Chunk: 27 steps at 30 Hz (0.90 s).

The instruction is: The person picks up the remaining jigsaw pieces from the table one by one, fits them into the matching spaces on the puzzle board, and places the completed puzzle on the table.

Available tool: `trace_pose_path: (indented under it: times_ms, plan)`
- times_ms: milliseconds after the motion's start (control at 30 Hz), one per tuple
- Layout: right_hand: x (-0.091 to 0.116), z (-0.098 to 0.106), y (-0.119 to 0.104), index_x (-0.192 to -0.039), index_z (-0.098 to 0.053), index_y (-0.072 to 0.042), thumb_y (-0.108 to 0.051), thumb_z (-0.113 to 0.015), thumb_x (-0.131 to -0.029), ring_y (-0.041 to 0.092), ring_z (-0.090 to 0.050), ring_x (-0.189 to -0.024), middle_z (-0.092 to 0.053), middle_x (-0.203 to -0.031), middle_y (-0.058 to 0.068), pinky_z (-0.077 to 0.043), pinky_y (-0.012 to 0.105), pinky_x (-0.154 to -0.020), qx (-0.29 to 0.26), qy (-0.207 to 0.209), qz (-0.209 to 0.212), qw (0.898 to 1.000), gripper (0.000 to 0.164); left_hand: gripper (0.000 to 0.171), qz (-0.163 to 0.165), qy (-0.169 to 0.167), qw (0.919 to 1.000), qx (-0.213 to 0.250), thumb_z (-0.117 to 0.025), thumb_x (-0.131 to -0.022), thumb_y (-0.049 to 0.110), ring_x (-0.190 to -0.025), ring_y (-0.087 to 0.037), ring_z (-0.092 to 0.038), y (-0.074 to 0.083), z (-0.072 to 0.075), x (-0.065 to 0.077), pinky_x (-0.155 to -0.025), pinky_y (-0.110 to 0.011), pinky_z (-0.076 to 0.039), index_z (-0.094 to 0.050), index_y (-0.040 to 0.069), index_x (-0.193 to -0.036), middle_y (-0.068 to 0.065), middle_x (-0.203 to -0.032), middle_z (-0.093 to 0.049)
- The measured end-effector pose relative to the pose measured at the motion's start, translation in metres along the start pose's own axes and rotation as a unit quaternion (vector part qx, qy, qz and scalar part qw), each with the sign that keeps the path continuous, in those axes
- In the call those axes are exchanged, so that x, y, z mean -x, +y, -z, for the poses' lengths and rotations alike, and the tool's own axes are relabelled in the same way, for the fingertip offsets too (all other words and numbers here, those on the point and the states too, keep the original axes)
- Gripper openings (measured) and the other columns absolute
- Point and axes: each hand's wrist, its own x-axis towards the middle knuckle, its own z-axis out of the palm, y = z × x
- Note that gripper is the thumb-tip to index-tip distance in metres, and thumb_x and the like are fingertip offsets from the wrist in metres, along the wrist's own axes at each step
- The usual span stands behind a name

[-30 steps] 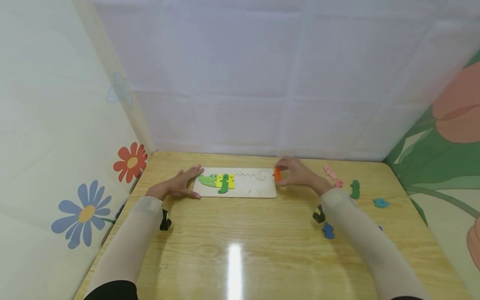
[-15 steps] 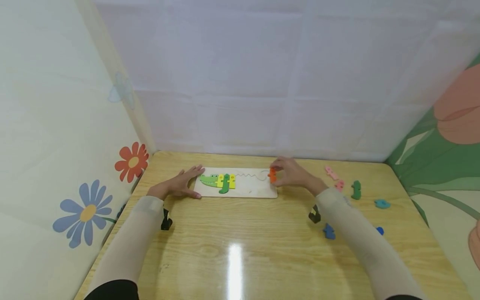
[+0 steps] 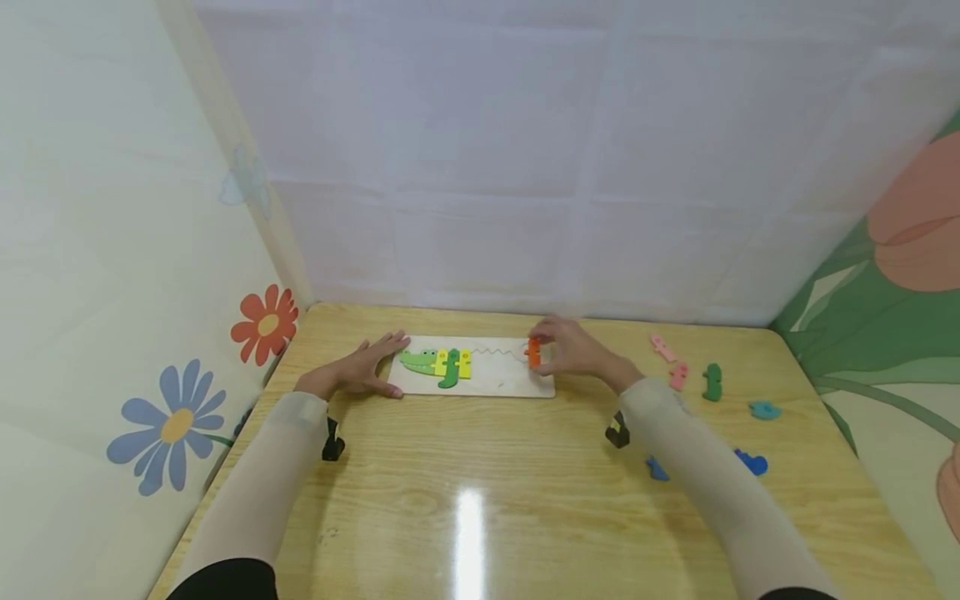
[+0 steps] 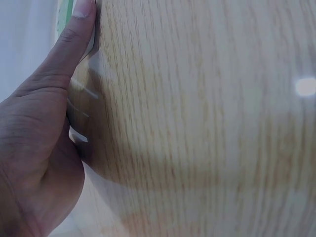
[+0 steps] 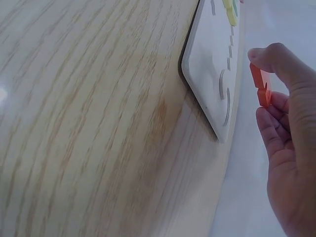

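A pale puzzle board [image 3: 491, 379] lies on the wooden table, with a crocodile-shaped recess. At its left sit a green crocodile head [image 3: 418, 361], yellow body pieces [image 3: 465, 364] and a green leg piece [image 3: 450, 371]. My left hand [image 3: 360, 368] rests at the board's left end, fingers spread, the thumb [image 4: 74, 37] along its near edge. In my right hand [image 3: 573, 350] an orange puzzle piece [image 3: 534, 353] is pinched between thumb and fingers. The right wrist view shows this orange piece [image 5: 260, 85] held above the board's right end.
To the right lie loose puzzle pieces: a pink one [image 3: 662, 347], another pink one [image 3: 678, 376], a dark green one [image 3: 712, 382], a teal one [image 3: 764, 410] and a blue one [image 3: 752, 462]. Another blue piece [image 3: 657, 469] lies beside the right sleeve. A white cloth wall [image 3: 450, 167] stands behind the table.
My right hand has moved left with the orange puzzle piece, from the board's right edge to over its right end. The left hand has stayed in place.
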Motion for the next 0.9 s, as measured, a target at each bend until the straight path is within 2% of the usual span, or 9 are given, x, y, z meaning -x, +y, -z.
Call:
trace_pose_path:
  times_ms: [200,500,900]
  plan:
    - [-0.007,-0.005,-0.006,-0.124,-0.071,0.007,-0.022,-0.093,-0.078,0.033,-0.072,-0.109,-0.069,-0.119,0.017,-0.059,0.046,-0.099,0.013,-0.002,0.003,1.0,0.058,0.112,0.0,0.002,1.0,-0.005,-0.084,-0.091,0.045,-0.162,-0.048,0.003,-0.001,0.0,0.001,-0.125,-0.07,0.007,-0.017,0.003,-0.169,-0.025,-0.176,-0.002]
    - [-0.016,-0.015,-0.014,-0.125,-0.07,0.006,-0.018,-0.094,-0.077,0.031,-0.072,-0.111,-0.067,-0.12,0.015,-0.058,0.043,-0.101,-0.006,-0.005,-0.006,1.0,0.059,0.111,0.0,0.004,1.0,-0.003,-0.084,-0.091,0.044,-0.161,-0.048,0.003,0.0,-0.002,0.0,-0.125,-0.07,0.006,-0.017,0.003,-0.169,-0.025,-0.176,-0.002]
    - [-0.029,-0.029,-0.022,-0.127,-0.07,0.005,-0.021,-0.095,-0.078,0.029,-0.071,-0.113,-0.068,-0.121,0.013,-0.057,0.039,-0.103,-0.007,-0.011,-0.003,1.0,0.061,0.111,-0.005,0.004,1.0,-0.004,-0.085,-0.09,0.043,-0.161,-0.048,0.003,-0.001,-0.001,0.001,-0.125,-0.071,0.005,-0.017,0.003,-0.169,-0.025,-0.176,-0.002]
